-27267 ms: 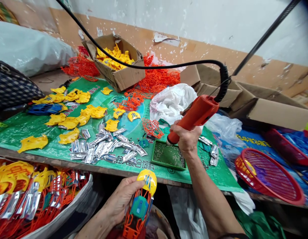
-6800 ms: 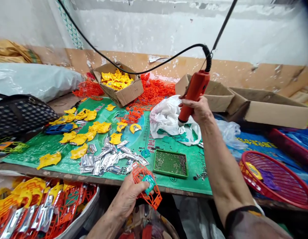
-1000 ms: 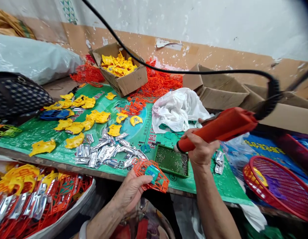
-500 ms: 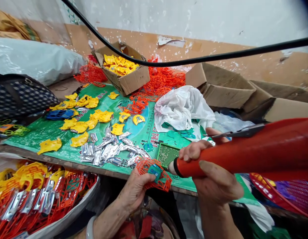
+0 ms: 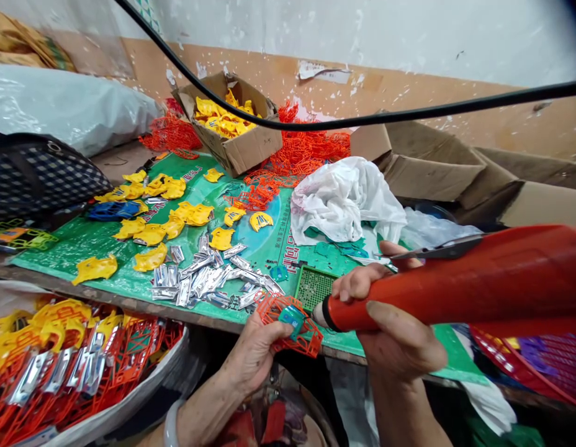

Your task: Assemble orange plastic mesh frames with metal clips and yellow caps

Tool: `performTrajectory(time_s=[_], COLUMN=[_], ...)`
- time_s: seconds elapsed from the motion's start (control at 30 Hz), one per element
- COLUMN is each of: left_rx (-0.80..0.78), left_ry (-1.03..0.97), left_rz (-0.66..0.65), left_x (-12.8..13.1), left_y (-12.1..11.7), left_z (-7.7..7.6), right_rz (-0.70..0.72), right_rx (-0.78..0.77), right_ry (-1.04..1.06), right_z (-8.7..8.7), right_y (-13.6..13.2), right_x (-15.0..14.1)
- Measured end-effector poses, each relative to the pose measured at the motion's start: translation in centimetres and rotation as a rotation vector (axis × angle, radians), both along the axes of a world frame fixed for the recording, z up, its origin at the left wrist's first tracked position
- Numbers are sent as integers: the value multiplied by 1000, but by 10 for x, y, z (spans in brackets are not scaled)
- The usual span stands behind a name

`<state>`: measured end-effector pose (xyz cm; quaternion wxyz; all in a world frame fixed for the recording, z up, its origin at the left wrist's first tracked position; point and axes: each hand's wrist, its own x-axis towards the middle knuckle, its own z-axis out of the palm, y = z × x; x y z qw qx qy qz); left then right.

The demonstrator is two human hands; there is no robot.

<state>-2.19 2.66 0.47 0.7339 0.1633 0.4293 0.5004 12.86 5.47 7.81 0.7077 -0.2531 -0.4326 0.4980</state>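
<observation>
My left hand (image 5: 254, 349) is closed around an orange lattice plastic frame (image 5: 311, 345) just over the table's front edge. A teal plastic piece (image 5: 292, 319) sits on this frame, under my thumb. My right hand (image 5: 402, 344) grips a red powered screwdriver (image 5: 483, 282), held nearly level. Its tip points at the right side of the teal piece; whether it touches a screw there is too small to tell. Behind the frame lies a green perforated tray (image 5: 321, 272) with small metal bits in it. Loose silver metal plates (image 5: 208, 276) are heaped left of the tray.
Yellow plastic shells (image 5: 151, 234) are scattered on the green table cover (image 5: 50, 249). A cardboard box (image 5: 251, 151) of yellow shells stands behind, beside orange frames (image 5: 311, 146). White cloth (image 5: 344, 198) lies right of centre. A black cable (image 5: 344, 124) crosses above. A sack (image 5: 125, 416) of parts is lower left.
The view has shifted slightly. My right hand and the screwdriver have moved a little to the left towards the frame. Both hands keep their hold.
</observation>
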Motion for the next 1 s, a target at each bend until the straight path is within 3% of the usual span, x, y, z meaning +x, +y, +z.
performTrajectory(time_s=[0.83, 0.9, 1.0], left_rx=[58, 45, 24], left_ry=[47, 52, 59], left_rz=[-51, -69, -84], left_x=[2, 1, -2], left_y=[-3, -3, -4], left_z=[2, 2, 0], right_rz=[27, -14, -224], right_rx=[-27, -28, -2], right_ry=[-96, -103, -136], right_z=[-10, -6, -3], right_y=[-5, 0, 18], right_x=[-2, 2, 12])
